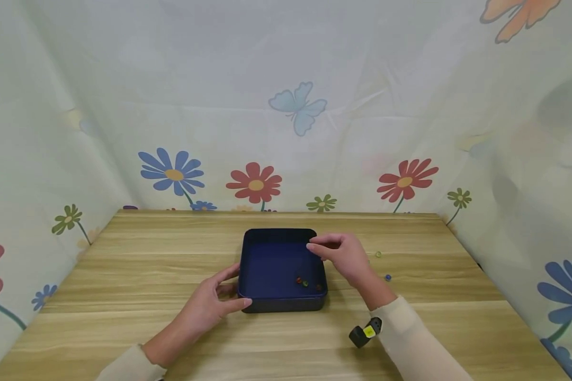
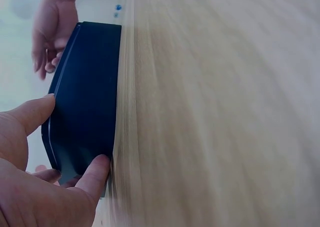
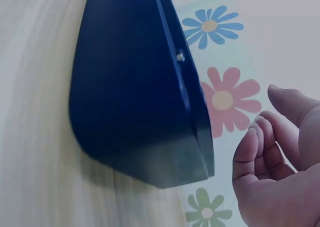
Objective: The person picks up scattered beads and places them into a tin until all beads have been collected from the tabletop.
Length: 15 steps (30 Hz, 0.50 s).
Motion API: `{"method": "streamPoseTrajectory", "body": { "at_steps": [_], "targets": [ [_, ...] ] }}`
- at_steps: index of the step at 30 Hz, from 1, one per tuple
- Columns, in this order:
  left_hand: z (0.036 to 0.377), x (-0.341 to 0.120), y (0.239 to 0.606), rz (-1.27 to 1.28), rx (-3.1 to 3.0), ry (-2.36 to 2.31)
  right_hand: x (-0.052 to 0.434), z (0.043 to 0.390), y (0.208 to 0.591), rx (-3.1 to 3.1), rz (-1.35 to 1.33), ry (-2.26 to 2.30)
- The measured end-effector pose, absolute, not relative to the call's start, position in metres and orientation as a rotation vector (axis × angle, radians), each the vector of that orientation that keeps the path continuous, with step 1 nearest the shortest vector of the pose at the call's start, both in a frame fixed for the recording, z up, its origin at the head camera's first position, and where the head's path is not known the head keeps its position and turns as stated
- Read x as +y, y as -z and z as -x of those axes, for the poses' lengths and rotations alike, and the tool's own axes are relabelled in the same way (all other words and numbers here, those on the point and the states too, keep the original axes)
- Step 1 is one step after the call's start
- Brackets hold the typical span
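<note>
A dark blue square box [image 1: 276,304] without a lid sits on the wooden table. My left hand [image 1: 209,307] holds its near left corner, thumb on the front rim and fingers along the left side. Above the right rim hovers my right hand [image 1: 340,257]. In the right wrist view, that hand's thumb and bent fingers [image 3: 245,157] stand apart, with nothing visible between them. Inside the box, near its front right, lie a red marble [image 1: 298,280], a green marble [image 1: 305,283] and a dark reddish marble [image 1: 318,287]. A tiny shiny spot [image 3: 180,57] shows at the rim; what it is I cannot tell.
Right of the box, a green marble [image 1: 378,254] and a blue marble [image 1: 388,277] lie on the wooden table [image 1: 171,243]. A black wrist camera [image 1: 364,333] is by the right sleeve. A flowered curtain [image 1: 209,132] surrounds the table's back and sides.
</note>
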<state>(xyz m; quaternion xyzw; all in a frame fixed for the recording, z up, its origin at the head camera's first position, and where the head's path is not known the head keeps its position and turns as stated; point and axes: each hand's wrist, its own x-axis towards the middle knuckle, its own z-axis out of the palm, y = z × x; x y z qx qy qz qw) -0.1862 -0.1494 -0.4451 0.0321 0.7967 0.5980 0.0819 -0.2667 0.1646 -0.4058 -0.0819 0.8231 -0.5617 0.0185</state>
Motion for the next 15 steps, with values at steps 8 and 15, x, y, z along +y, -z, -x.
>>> {"method": "streamPoseTrajectory", "body": {
  "at_steps": [8, 15],
  "targets": [
    [0.185, -0.149, 0.444, -0.111, 2.374, -1.789, 0.186, 0.259, 0.409, 2.504, 0.25, 1.852],
    [0.185, -0.149, 0.443, -0.113, 2.375, -1.789, 0.202, 0.255, 0.412, 2.532, 0.269, 1.929]
  ]
}}
